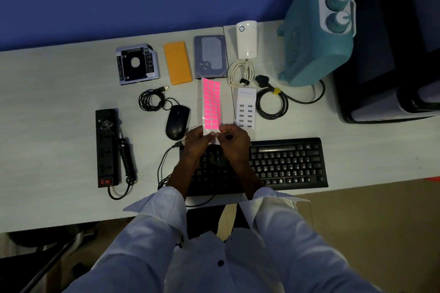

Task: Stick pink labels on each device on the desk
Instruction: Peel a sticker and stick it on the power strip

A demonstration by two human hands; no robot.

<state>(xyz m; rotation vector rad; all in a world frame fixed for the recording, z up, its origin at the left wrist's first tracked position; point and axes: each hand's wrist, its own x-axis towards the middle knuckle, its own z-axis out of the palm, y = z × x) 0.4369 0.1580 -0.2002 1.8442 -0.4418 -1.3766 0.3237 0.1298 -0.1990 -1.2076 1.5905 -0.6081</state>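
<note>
A long sheet of pink labels [211,104] stands up over the desk, pinched at its lower end by my left hand [198,144] and my right hand [234,141], which meet above the black keyboard [288,164]. On the desk lie a black mouse [177,122], a black power strip [107,147], a drive caddy [137,64], an orange device [177,63], a hard drive [210,56], a white plug-in device [247,39] and a white USB charger hub [246,108]. No pink label shows on any device.
A teal heater [316,31] stands at the back right with its black coiled cord [271,102]. A dark computer case [390,54] fills the far right. A coiled white cable [239,72] lies behind the hub. Bare desk [47,114] spreads to the left.
</note>
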